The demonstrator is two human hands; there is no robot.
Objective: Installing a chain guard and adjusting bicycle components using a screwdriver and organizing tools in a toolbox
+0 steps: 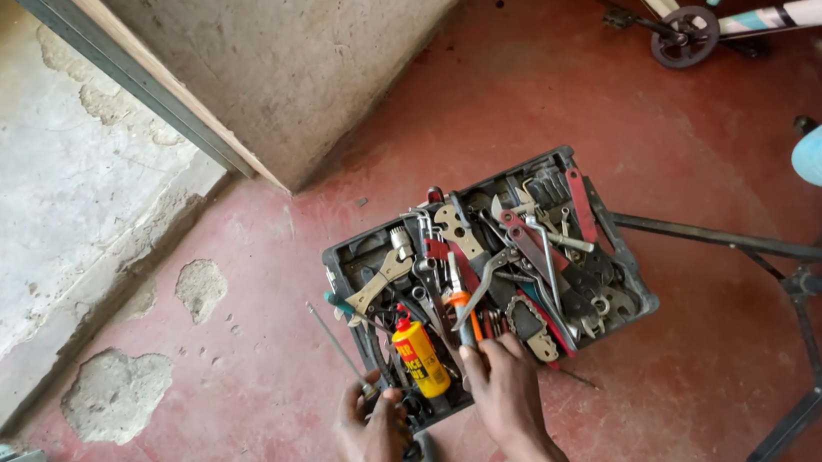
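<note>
While both hands are at the near edge of the dark grey plastic tool tray (626, 271), the left hand (371, 446) is seen closed around the handle of a long thin metal screwdriver (334, 344), whose shaft slants up and away just left of the tray. The right hand (502, 381) is curled narrowly among the tools at the tray's near edge; whether anything is gripped cannot be told. A yellow cylindrical can with a red cap (419, 359) lies inside the tray, between the hands. The tray rests on the red concrete floor (248, 417).
</note>
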